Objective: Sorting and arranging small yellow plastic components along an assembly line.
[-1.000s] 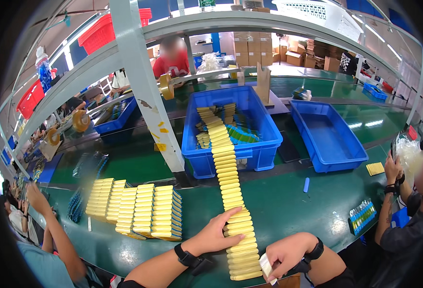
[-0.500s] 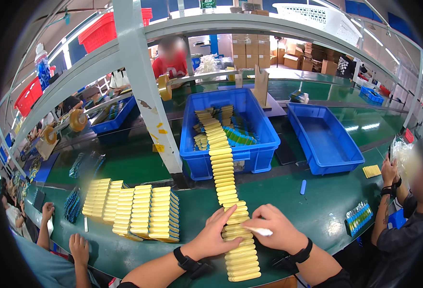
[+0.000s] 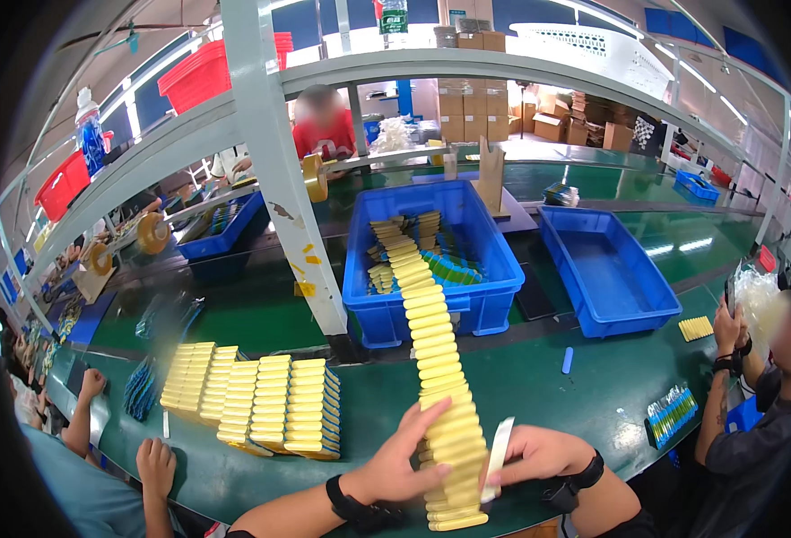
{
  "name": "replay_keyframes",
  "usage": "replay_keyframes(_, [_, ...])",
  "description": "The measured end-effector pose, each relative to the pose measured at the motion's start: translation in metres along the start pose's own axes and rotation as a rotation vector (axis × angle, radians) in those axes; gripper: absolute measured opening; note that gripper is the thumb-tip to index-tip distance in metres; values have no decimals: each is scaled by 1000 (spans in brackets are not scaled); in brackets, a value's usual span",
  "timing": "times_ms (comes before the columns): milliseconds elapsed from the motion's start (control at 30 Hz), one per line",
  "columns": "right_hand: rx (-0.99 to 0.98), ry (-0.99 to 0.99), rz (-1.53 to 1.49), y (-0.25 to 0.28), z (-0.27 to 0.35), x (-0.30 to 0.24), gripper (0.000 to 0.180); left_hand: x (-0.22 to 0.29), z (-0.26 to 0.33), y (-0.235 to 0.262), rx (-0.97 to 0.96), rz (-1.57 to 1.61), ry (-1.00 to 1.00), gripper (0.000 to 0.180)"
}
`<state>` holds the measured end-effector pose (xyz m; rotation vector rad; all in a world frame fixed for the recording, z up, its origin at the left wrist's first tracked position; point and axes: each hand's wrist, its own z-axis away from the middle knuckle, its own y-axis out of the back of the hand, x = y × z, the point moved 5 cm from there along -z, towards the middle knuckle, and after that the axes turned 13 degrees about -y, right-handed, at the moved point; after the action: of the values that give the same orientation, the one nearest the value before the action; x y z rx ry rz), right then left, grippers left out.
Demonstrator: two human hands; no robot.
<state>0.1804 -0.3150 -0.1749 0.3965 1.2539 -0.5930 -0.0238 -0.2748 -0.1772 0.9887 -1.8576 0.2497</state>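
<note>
A long overlapping row of yellow, round-ended flat strips [image 3: 433,345] runs from the deep blue bin [image 3: 373,309] down to the table's near edge. My left hand [image 3: 395,468] grips the near part of the row from its left side, thumb and fingers against the strips. In my right hand [image 3: 548,454] a thin white flat stick [image 3: 500,448] is pinched, held upright just right of the row. Whether the stick touches the strips I cannot tell; the near strips are blurred. More yellow strips, some with blue or green sides, lie inside the bin.
Stacked yellow strips [image 3: 261,403] stand at left on the green table [image 3: 369,377]. A shallow blue tray [image 3: 611,318] lies right of the bin, with a small blue strip [image 3: 568,360] nearby. A metal post [image 3: 292,215] rises behind the stacks. Co-workers sit at both sides.
My right hand has shifted slightly right and down, off the strips, and the white stick has turned from lying across them to upright. The near row has bent a little to the right.
</note>
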Motion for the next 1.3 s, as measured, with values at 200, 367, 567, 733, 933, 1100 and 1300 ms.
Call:
replay_keyframes(200, [-333,-192,68,-23,-8,22,29,-22,-7,5,-31,-113,125,77])
replay_keyframes(367, [-480,-301,83,-25,-10,21,24,-43,2,2,-85,-79,233,72])
replay_keyframes(567, [87,86,-51,6,-4,-6,17,-47,5,3,29,-21,257,70])
replay_keyframes(733, [715,432,409,19,-12,-15,27,-36,-3,7,28,-146,168,74])
replay_keyframes(933, [804,381,842,11,-19,-21,41,-26,-7,8,-49,-405,68,83])
replay_keyframes(1100, [984,298,712,35,-1,-19,20,-34,4,6,65,-215,70,79])
replay_keyframes(1300, [675,431,166,27,2,-4,16,21,-7,-12,-99,-240,-75,83])
